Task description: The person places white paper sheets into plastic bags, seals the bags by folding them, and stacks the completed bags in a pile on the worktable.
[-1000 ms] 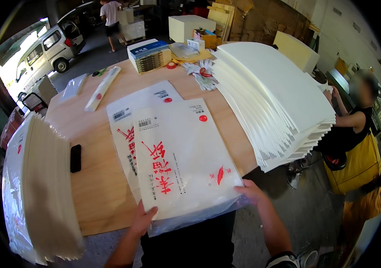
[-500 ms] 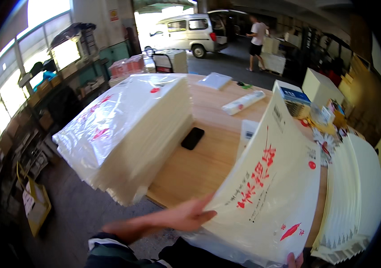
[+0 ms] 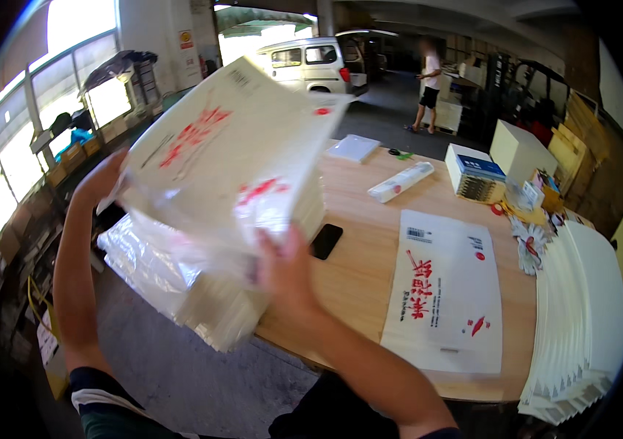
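Note:
I hold a bagged pack of cream paper (image 3: pixel 202 161) tilted above the tall stack at the left; its clear plastic bag carries red brush-style print. My left hand (image 3: pixel 103 179) is closed on the pack's left edge, its fingertips partly hidden. Around the near right edge my right hand (image 3: pixel 286 271) is closed, somewhat blurred. Below is a tall stack of similar bagged packs (image 3: pixel 231 307), partly covered by the raised one. A flat printed plastic bag (image 3: pixel 447 336) lies on the wooden table (image 3: pixel 355 293) at the right. Beside the stack rests a black phone (image 3: pixel 327 241).
Fanned cream sheets (image 3: pixel 578 314) stand along the right edge, near grey gloves (image 3: pixel 529 245). Farther back are a rolled plastic packet (image 3: pixel 401 182), a white packet (image 3: pixel 354 148), scissors (image 3: pixel 401 154) and a blue-and-white box (image 3: pixel 476 172). A person (image 3: pixel 428 84) stands near a van (image 3: pixel 304 62).
The pack has moved from the table's right side to above the left stack, carried by both hands. The flat printed bag that it covered now shows fully.

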